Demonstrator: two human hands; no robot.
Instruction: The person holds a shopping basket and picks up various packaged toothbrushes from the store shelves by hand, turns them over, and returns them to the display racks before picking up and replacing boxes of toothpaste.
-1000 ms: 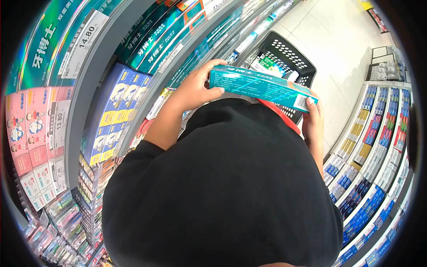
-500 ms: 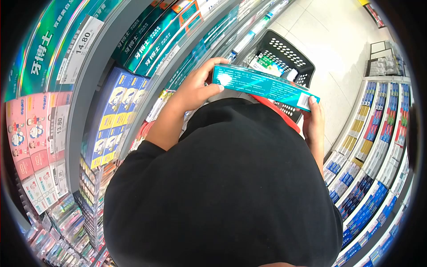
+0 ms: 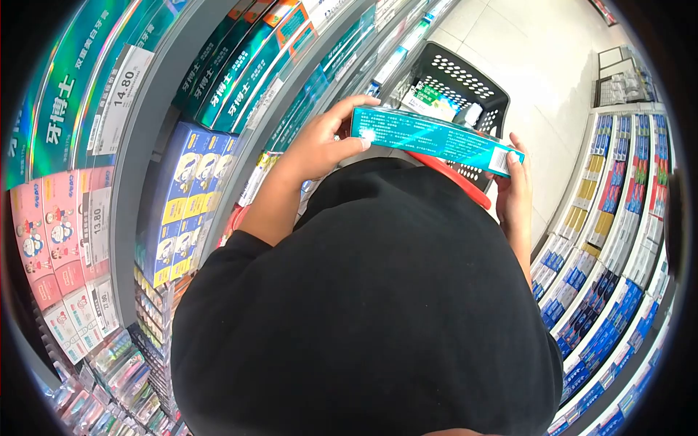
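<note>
A long teal toothpaste box (image 3: 436,138) spans the space between my hands, its printed back facing up and a barcode near the right end. My left hand (image 3: 325,139) grips the left end, thumb on the near face and fingers behind. At the other end, my right hand (image 3: 516,185) holds the corner beside the barcode, with the thumb on the face and a finger raised past the edge. Beyond the box stands a black shopping basket (image 3: 494,94) with a red handle (image 3: 454,178). Inside it lie a green and white package (image 3: 429,102) and a white-capped item (image 3: 472,114).
Shelves on the left carry more teal toothpaste boxes (image 3: 240,91), blue and yellow boxes (image 3: 190,171), pink boxes (image 3: 54,232) and price tags (image 3: 122,98). Racks of packaged goods (image 3: 589,291) line the right side. Pale floor tiles (image 3: 538,54) run between them.
My view has shifted slightly, so the shelves sit a little lower and the basket a little higher. A finger of my right hand now shows above the box's right end. Both hands keep hold.
</note>
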